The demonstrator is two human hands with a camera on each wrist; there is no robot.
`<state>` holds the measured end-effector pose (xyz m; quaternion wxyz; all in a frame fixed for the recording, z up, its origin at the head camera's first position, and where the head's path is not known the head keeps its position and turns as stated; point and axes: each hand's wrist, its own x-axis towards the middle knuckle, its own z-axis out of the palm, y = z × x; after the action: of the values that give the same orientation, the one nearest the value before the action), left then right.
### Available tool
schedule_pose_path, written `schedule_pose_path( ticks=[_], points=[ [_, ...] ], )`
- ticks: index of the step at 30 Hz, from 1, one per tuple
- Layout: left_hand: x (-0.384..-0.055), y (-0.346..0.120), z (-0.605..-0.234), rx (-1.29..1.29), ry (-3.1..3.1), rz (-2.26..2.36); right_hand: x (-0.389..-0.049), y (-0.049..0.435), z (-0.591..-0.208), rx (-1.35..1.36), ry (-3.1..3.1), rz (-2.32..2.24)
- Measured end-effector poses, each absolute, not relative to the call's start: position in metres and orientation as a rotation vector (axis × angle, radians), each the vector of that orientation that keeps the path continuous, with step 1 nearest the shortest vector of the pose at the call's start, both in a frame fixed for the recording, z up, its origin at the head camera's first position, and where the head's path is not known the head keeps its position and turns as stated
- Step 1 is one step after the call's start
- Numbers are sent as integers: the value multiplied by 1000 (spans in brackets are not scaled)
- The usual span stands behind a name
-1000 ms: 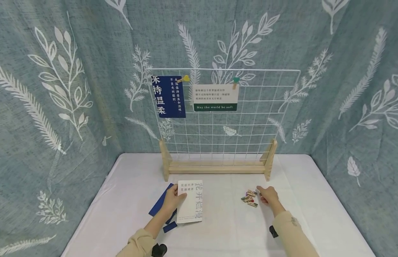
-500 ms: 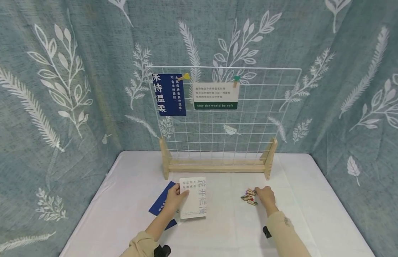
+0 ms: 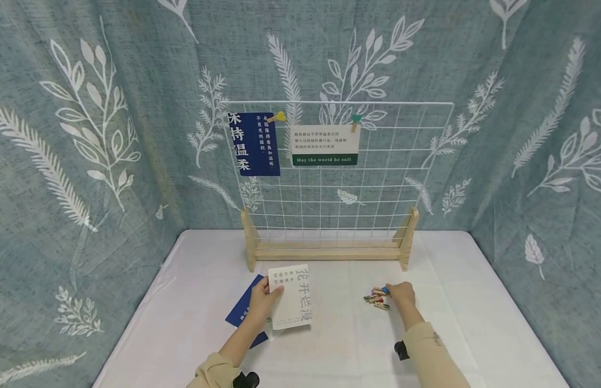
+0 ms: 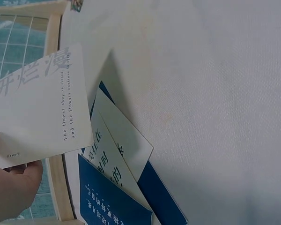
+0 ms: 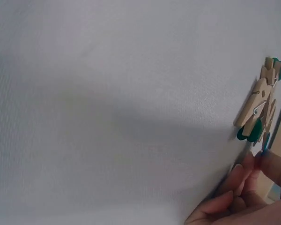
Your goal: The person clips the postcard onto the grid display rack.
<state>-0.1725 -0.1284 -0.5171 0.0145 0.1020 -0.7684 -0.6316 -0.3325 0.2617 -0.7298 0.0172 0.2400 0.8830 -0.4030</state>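
My left hand (image 3: pixel 261 302) grips a white postcard (image 3: pixel 292 302) by its left edge, thumb on the front. In the left wrist view the postcard (image 4: pixel 42 112) is tilted above several fanned blue and white cards (image 4: pixel 114 187). At the right, my right hand (image 3: pixel 402 297) pinches a small clothespin with a blue end (image 3: pixel 385 290) at the edge of a little pile of wooden clothespins (image 3: pixel 377 299). In the right wrist view, green heart-shaped ends show on the pile's clothespins (image 5: pixel 255 105), just beyond the fingertips.
A white wire grid (image 3: pixel 349 188) stands in a wooden base (image 3: pixel 329 254) at the back of the white table (image 3: pixel 339 345). Clipped to it are a blue card (image 3: pixel 254 144) and a white-and-green card (image 3: pixel 325 145). Leaf-patterned curtains (image 3: pixel 135 161) surround the table.
My left hand has lifted and tilted the postcard slightly up and right, baring more of the cards below. My right hand has moved left to the clothespins; a blue end now shows at its fingertips.
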Motion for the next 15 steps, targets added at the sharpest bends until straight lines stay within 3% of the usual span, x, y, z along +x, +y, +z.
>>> schedule_pose_path(
  ticks=[4, 7, 10, 12, 15],
  points=[
    [-172, -128, -517, 316, -2403, -1965, -352, 282, -770, 711, 2744, -1326],
    [-172, -127, -517, 309, -2409, -1972, -338, 278, -751, 740, 2745, -1412],
    [-173, -127, -514, 289, -2415, -1977, -308, 265, -699, 741, 2583, -1682],
    [-175, -127, -512, 285, -2414, -1985, -310, 270, -698, 715, 2397, -1906],
    [-176, -127, -510, 275, -2416, -1998, -328, 286, -730, 669, 2152, -2154]
  ],
)
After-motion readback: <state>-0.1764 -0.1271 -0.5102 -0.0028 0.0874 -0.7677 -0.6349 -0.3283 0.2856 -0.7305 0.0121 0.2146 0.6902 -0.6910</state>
